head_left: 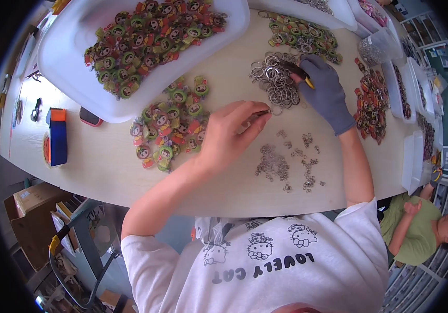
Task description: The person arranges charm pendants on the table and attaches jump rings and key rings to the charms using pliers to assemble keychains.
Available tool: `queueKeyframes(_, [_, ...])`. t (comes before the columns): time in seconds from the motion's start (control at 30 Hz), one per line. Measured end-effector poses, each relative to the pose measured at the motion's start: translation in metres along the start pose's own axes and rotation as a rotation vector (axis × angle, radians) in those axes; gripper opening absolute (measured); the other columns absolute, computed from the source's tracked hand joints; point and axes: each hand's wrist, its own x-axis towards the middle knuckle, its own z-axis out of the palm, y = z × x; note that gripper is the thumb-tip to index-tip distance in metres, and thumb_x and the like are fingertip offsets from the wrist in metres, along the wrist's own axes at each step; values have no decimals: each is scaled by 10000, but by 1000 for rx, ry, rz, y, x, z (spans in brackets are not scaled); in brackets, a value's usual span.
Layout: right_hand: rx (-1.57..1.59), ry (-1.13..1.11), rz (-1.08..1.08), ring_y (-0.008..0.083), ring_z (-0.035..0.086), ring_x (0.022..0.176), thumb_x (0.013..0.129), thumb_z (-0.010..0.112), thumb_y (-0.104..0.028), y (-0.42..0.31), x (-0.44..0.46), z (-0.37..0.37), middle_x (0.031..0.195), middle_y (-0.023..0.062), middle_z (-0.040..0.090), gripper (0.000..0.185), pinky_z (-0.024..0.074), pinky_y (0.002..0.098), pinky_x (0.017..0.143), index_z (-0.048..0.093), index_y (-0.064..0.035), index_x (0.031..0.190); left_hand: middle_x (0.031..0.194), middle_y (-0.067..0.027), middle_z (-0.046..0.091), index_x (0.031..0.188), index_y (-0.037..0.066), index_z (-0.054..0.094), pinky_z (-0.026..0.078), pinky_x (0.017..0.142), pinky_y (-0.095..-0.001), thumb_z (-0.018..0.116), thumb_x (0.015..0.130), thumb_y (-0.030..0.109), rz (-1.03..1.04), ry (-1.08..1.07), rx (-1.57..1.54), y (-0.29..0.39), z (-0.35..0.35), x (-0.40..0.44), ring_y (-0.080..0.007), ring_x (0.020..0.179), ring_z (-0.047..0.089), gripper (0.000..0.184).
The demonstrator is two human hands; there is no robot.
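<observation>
My left hand point(233, 130) is bare and pinches a small metal ring point(276, 110) and a dark tool tip at its fingertips. My right hand point(325, 91), in a grey glove, is wrapped round pliers point(306, 79) with black and yellow handles. The pliers' jaws reach over a pile of metal key rings point(282, 88). Small metal connectors point(273, 163) lie in loose heaps nearer my body. Left of my left hand is a heap of green and red charms point(174, 122).
A large white tray point(59, 68) of charms stands at the upper left. More charms point(305, 34) and red ones point(371, 101) lie beyond my right hand. A blue and orange box point(58, 136) is far left. White bins point(414, 161) line the right edge, near a person in green point(414, 229).
</observation>
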Motion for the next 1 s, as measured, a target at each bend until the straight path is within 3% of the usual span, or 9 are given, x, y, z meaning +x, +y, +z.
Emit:
queueKeyframes(0.07, [55,-47,113,262,614,738,860,674,-218,-8,2,-11,919,112,626,248,482,342,673,596,-13,977,869,-82,678,959,-11,646,487,539,-238,661,837,-12,33,-10,55,1,-3,1,-118,671,618,122])
queueKeyframes(0.17, [557,-159,475,143,622,806,900,639,-195,-31,0,-32,953,74,655,212,472,281,724,595,-9,991,863,-79,676,951,-8,650,482,534,-247,662,824,-24,57,11,38,-1,-2,1,-123,659,603,128])
queueKeyframes(0.27, [957,-268,684,78,592,887,934,598,-170,-56,0,-51,957,55,650,182,455,241,759,587,2,994,856,-73,673,955,-7,652,483,536,-245,666,819,-24,90,20,63,-2,0,0,-125,672,611,137])
queueKeyframes(0.37, [1130,-279,707,87,586,904,939,584,-147,-77,1,-60,938,45,628,172,457,237,769,571,14,999,826,-68,664,966,2,651,485,536,-247,675,812,-23,111,48,53,-2,0,0,-131,668,617,157])
queueKeyframes(1.0, [1025,-336,655,76,549,877,932,569,-123,-89,-5,-72,895,28,601,152,433,228,778,552,12,999,832,-50,670,967,40,667,454,515,-239,691,796,-10,102,103,75,-2,-2,-2,-124,662,620,180])
